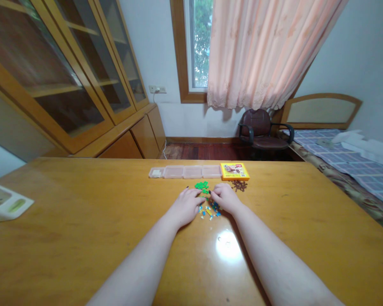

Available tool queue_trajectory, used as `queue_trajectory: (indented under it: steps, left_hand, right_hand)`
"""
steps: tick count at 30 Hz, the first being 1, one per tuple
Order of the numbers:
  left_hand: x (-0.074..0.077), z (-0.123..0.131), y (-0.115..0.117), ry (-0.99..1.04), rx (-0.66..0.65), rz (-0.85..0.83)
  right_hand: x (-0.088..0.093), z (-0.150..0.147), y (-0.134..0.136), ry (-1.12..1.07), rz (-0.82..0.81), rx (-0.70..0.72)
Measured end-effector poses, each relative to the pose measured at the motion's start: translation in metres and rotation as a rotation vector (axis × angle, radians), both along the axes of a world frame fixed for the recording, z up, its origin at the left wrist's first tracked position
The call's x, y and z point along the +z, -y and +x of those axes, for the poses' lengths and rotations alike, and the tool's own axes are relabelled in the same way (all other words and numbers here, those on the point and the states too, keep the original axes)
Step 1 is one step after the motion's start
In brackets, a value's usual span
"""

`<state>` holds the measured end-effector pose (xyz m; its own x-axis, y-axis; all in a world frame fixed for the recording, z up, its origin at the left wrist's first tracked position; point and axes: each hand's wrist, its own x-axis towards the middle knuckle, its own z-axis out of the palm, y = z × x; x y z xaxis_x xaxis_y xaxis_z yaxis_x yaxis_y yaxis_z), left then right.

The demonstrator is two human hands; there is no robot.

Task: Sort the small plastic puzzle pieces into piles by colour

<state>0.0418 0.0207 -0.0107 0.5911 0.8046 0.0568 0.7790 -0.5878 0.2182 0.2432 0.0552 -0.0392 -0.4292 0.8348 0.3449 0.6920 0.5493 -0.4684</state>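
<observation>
Both my hands rest on a wooden table (83,221) over a scatter of tiny building bricks. My left hand (187,205) lies knuckles up, fingers curled, its fingertips pinched at small green bricks (201,185). My right hand (224,197) mirrors it, fingers bent and meeting the left hand's tips at the same green pieces. What either hand holds is too small to make out. Blue, yellow and white bricks (210,211) lie between the wrists. A small heap of brown bricks (239,185) sits just right of my right hand.
A clear plastic compartment box (185,172) and a yellow-orange toy box (234,171) lie beyond the hands. A white object (3,204) sits at the table's left edge. Behind are a glass-door cabinet (67,85), a dark chair (263,129), a bed (354,161) and a curtained window.
</observation>
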Motion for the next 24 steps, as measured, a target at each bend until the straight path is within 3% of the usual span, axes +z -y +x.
queue_trajectory:
  steps: [5,9,14,24]
  left_hand:
    - [-0.003,0.005,0.004,0.014,-0.026,0.002]
    - [-0.007,0.006,0.003,-0.009,0.023,-0.010]
    - [-0.007,0.013,0.008,0.047,-0.071,0.047]
    - [-0.006,0.017,0.010,0.036,-0.106,0.041]
  right_hand:
    - [-0.001,0.002,-0.002,-0.070,0.021,-0.125]
    - [0.000,0.004,-0.002,-0.207,-0.082,-0.185]
    - [0.000,0.004,-0.001,-0.391,-0.130,-0.248]
    - [-0.002,0.005,-0.001,-0.388,-0.131,-0.247]
